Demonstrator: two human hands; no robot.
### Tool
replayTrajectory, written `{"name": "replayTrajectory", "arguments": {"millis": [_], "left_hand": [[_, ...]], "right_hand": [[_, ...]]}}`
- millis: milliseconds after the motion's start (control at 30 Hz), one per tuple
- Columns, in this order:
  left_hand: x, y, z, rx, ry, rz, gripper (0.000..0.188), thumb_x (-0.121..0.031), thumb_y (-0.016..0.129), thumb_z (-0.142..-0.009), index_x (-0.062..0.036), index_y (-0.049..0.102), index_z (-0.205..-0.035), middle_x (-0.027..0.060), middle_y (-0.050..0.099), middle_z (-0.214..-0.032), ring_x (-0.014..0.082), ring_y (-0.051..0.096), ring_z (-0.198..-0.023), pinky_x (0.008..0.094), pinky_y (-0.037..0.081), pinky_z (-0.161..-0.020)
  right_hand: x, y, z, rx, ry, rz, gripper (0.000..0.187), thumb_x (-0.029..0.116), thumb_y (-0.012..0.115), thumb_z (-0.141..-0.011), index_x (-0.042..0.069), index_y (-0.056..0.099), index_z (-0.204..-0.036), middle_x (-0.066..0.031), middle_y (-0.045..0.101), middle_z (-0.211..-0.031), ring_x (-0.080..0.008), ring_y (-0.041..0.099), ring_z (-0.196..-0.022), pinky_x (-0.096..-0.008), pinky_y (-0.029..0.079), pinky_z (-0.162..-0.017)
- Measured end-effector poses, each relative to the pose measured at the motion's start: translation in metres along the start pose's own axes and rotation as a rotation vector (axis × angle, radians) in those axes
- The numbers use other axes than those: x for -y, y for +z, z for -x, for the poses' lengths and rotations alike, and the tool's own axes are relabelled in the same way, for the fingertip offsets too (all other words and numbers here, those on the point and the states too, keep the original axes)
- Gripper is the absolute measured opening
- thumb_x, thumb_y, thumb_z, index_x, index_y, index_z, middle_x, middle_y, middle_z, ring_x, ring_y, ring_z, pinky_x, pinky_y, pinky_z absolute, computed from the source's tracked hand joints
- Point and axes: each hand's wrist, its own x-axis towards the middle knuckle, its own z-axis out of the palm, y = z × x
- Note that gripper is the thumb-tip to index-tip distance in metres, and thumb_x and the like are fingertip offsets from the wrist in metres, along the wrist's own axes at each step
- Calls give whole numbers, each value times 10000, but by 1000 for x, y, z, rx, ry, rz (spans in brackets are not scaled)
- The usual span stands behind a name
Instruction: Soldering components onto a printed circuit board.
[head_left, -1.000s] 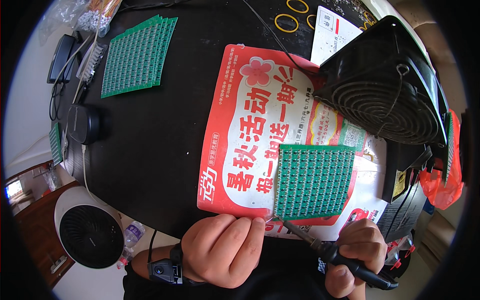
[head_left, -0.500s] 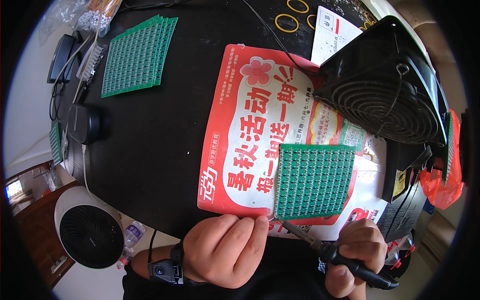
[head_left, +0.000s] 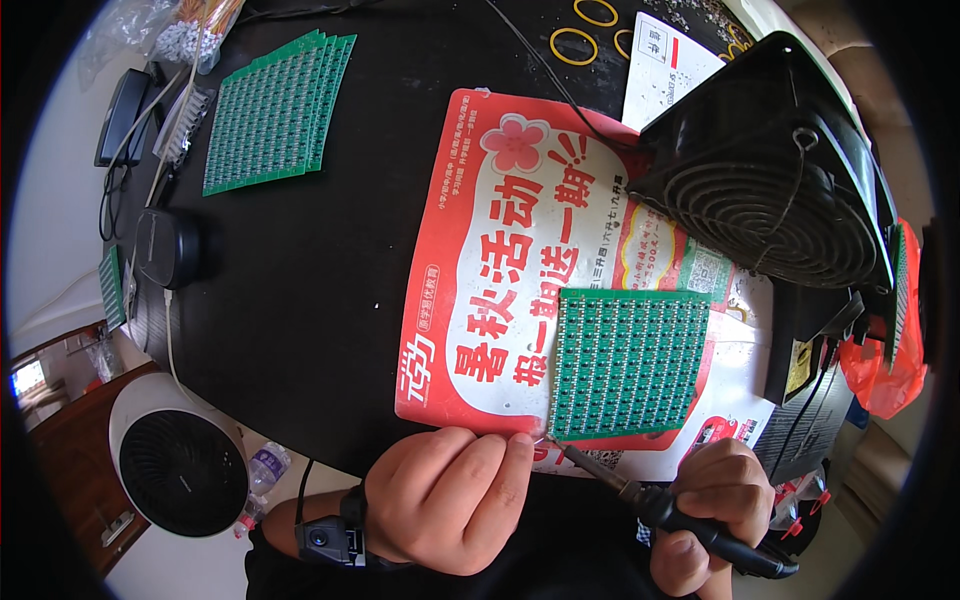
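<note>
A green circuit board panel (head_left: 632, 365), covered with rows of small dark components, lies on a red and white printed sheet (head_left: 430, 330). My right hand (head_left: 722, 500) is closed around the black handle of a soldering iron (head_left: 600, 470). The iron's tip points up and left to the panel's near left corner; whether it touches there I cannot tell. Beside that corner, my left hand (head_left: 450, 500) is closed in a pinch over the sheet's near edge. A tiny pale bit shows at its fingertips, too small to name.
A black fan with a round grille (head_left: 770, 215) stands at the right. A stack of green circuit boards (head_left: 275, 115) lies far left, near a black adapter (head_left: 165, 245) and cables. Yellow rings (head_left: 573, 46) lie at the back. A white fan (head_left: 180, 470) stands below the table's left edge.
The soldering iron's tip has shifted very slightly left along the panel's near corner. My left hand and the panel stay nearly in place.
</note>
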Motion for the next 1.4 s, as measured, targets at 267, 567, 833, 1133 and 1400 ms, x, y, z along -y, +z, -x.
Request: {"name": "replayTrajectory", "arguments": {"millis": [267,567,833,1133,1400], "left_hand": [[-4,2,-6,-18,-38,44,202,-12,688,-738,39,707,-932,69,625,-785,179,585,-648,259,485,-520],[-8,-6,-4,-140,-166,99,175,50,697,-748,13,685,-918,89,636,-715,210,609,-539,290,491,-467],[-2,-9,5,3,-66,-108,166,-117,687,-856,-14,690,-986,6,605,-737,83,501,-576,213,417,-506],[-8,-11,3,10,-139,-6,170,-63,697,-791,-15,683,-952,28,618,-669,152,550,-534,274,430,-513],[-4,-5,3,-67,-110,-37,184,-70,637,-776,-13,708,-936,8,585,-672,107,509,-527,238,414,-463]], "right_hand": [[7,-7,0,-23,4,30,241,184,662,-827,-26,565,-892,-137,574,-747,-245,558,-596,-385,469,-607],[1,-4,6,-67,-24,-27,266,220,660,-838,-23,561,-882,-140,566,-741,-241,553,-591,-372,468,-580],[-2,3,4,-94,-5,-7,281,224,658,-858,-38,563,-894,-143,561,-731,-246,549,-584,-373,466,-579],[0,4,1,-73,10,21,274,216,656,-860,-40,562,-887,-143,560,-721,-247,548,-576,-369,465,-575],[-3,2,4,-99,-28,-26,271,214,658,-853,-37,557,-875,-143,555,-709,-248,549,-570,-371,463,-556]]}}
